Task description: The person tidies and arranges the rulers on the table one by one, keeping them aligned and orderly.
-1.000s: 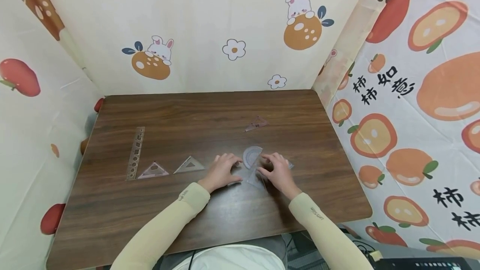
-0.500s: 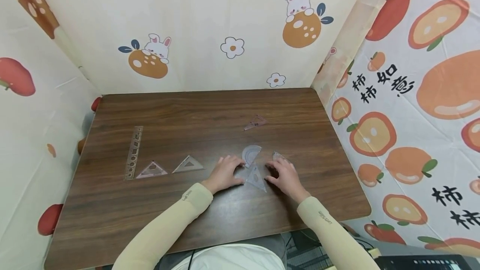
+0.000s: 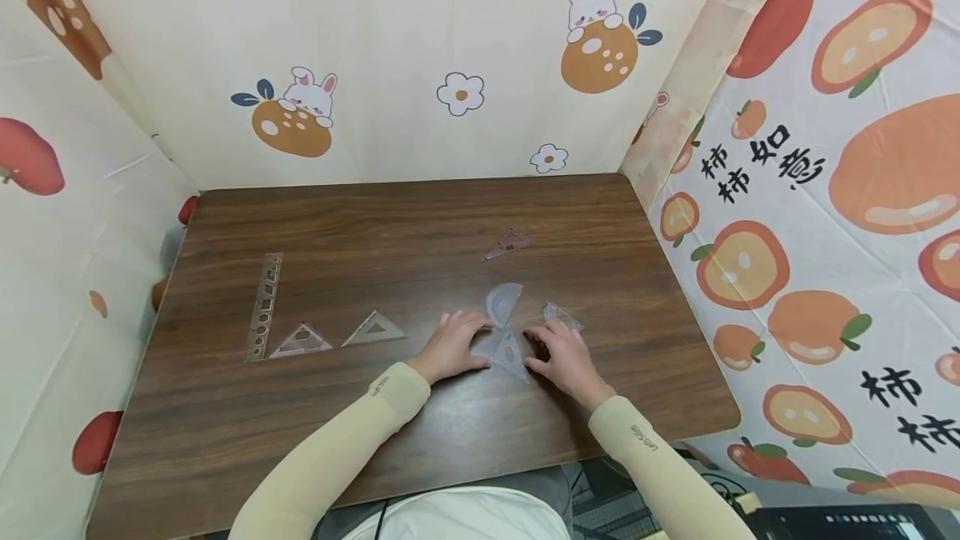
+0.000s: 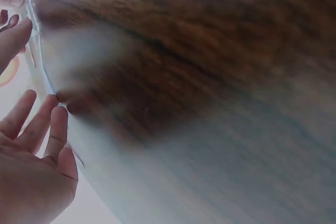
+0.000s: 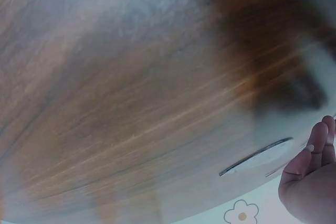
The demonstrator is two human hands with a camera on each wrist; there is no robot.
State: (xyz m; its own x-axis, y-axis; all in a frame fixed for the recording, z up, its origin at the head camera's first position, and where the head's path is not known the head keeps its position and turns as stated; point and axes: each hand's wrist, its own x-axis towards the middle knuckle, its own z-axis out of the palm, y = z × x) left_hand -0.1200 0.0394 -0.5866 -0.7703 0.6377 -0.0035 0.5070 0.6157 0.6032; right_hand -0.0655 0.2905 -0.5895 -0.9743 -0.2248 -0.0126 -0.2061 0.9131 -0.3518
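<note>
Both hands rest on the wooden table around a clear set square (image 3: 510, 352) in the head view. My left hand (image 3: 452, 347) lies at its left side, fingertips at the clear plastic. My right hand (image 3: 562, 354) is on the other side, its thumb close to the set square's edge. A clear protractor (image 3: 504, 302) lies just beyond, near the left fingertips. Past the right fingers is another clear drawing piece (image 3: 567, 319), partly covered. In the left wrist view the left fingers (image 4: 59, 129) are loosely spread. The right hand (image 5: 312, 177) sits at its view's edge.
A long stencil ruler (image 3: 264, 307) lies at the left of the table (image 3: 360, 232). Beside it are a pinkish triangle (image 3: 302, 350) and a clear triangle (image 3: 366, 339). A small pink triangle (image 3: 510, 243) lies farther back. Printed cloths surround the table.
My right hand has moved away to the right, then slightly back left, uncovering more of the clear piece beyond it and the set square. The left hand has shifted slightly right.
</note>
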